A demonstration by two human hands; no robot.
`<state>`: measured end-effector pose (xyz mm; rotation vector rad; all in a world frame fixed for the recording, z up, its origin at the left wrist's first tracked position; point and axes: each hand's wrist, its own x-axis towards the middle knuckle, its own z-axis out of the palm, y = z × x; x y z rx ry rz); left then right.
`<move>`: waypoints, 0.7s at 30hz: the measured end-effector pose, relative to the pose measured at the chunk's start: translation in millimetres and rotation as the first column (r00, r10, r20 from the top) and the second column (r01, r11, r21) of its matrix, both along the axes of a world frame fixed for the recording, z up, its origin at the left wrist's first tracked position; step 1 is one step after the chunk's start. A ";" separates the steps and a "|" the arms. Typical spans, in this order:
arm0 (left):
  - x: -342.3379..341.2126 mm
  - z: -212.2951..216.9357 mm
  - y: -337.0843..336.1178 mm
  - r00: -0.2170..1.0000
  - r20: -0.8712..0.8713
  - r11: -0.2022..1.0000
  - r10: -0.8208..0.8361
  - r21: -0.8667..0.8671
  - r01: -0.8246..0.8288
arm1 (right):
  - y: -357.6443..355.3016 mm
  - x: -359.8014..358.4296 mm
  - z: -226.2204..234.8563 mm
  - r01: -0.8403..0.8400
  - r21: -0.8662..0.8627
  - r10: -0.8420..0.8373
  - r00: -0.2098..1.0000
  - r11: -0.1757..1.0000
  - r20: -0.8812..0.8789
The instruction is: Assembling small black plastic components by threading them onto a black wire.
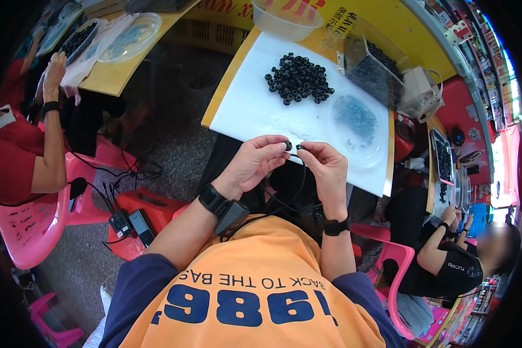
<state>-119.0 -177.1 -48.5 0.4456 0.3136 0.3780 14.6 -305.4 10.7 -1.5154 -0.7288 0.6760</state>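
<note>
We pinch a small black ring (287, 145) between the thumb and fingertips of our left hand (254, 163), closed snugly on it. Just beside it, our right hand (325, 165) pinches a second small black piece (299, 147), too tiny to make out clearly, its fingers closed as well; the two pieces sit almost touching between the hands. A thin black cable (298, 180) loops down below the grip. Just beyond the hands lies a white sheet (246, 110) on the yellow table (229, 75), and farther out on it a heap of black rings (298, 78). To the right of that heap sits a clear dish of bluish bits (356, 119).
</note>
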 end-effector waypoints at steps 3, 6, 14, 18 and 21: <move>0.0 0.9 -0.4 1.000 -0.005 1.000 0.005 0.005 -0.005 | 0.3 -1.8 -0.2 0.012 -0.038 -0.008 0.994 0.999 0.109; -0.2 3.5 -1.2 1.000 -0.014 1.000 0.006 0.024 -0.006 | -0.5 -3.6 -1.3 0.013 -0.061 -0.003 0.987 0.998 0.162; 0.9 5.4 -2.3 0.998 -0.049 0.988 0.036 0.155 -0.028 | -1.7 -8.0 2.0 0.013 -0.107 0.012 0.972 0.994 0.235; 0.7 5.6 -4.0 0.998 -0.046 0.981 0.051 0.190 -0.041 | -1.1 -11.4 -3.4 0.019 -0.055 -0.008 0.982 0.998 0.191; 1.4 3.5 -4.3 0.999 -0.030 0.983 0.039 0.181 -0.033 | -0.7 -8.9 -6.2 -0.003 -0.034 0.008 0.990 0.999 0.144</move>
